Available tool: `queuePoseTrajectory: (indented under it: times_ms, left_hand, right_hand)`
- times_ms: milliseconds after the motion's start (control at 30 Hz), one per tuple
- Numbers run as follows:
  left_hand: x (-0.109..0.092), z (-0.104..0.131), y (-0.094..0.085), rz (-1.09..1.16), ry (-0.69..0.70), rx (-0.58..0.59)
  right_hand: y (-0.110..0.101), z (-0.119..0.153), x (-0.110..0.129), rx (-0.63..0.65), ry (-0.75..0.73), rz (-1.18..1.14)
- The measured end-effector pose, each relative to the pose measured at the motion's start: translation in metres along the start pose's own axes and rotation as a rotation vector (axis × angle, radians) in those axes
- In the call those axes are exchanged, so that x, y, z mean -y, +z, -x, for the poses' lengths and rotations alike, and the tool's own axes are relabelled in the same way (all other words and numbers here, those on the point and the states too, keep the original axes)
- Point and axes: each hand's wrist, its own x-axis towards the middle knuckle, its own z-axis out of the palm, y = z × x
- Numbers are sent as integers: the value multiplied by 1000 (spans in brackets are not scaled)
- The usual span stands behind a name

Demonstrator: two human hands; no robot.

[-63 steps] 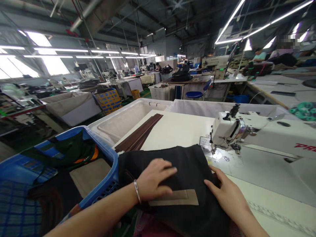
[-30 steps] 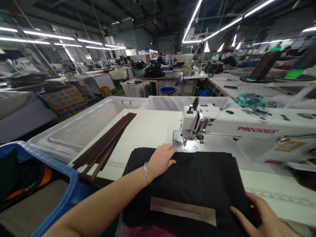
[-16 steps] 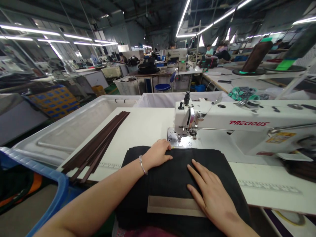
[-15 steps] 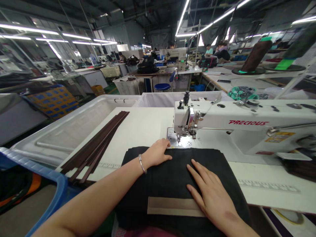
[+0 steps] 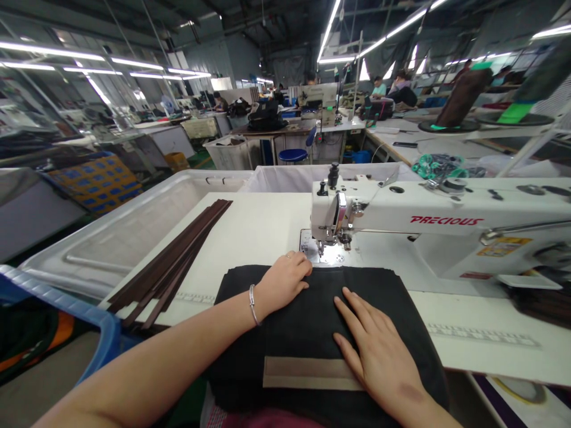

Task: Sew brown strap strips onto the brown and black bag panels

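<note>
Black fabric lies over the front of the sewing table, its far edge just before the needle area of a white sewing machine. A tan strip runs across its near part. My left hand, with a silver bracelet at the wrist, has its fingers closed on the fabric's far edge, left of the presser foot. Flat on the fabric, fingers spread, rests my right hand, its palm partly over the strip's right end.
Dark brown strips lie on the table's left side. Past them stands a white bin, with a blue basket nearer on the left. Printed rulers mark the tabletop. Thread cones stand at the back right; people sit farther off.
My left hand's fingers have curled in more at the fabric edge. My right hand stays spread on the fabric. The view has shifted slightly.
</note>
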Motion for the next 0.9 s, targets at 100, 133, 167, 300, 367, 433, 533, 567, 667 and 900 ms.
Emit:
queuePoseTrajectory:
  times_ms: [100,133,167,300,367,433,533,567,667,900]
  left_hand:
    - [6,-1,4,33,-34,15]
    - [9,-3,5,42,-51,23]
    - [13,-6,5,51,-69,34]
    - [25,-19,5,92,-110,98]
    - [26,-23,4,106,-104,122]
    - [23,-24,5,109,-89,123]
    - [14,-18,7,93,-76,88]
    - [10,-15,7,86,-74,75]
    - [0,-7,8,64,-73,50]
    - [10,-4,-1,82,-145,118]
  right_hand:
    - [0,0,1,-4,-7,0]
    - [0,0,1,-6,-9,-3]
    - [1,0,1,-7,-9,-6]
    - [2,-1,1,-5,7,-11]
    - [0,-2,2,1,20,-14]
    - [-4,-3,4,11,32,-24]
    - [-9,-4,7,21,54,-62]
    - [-9,-4,7,16,62,-78]
    - [-9,-4,8,-10,80,-118]
    - [-24,-2,8,57,86,-217]
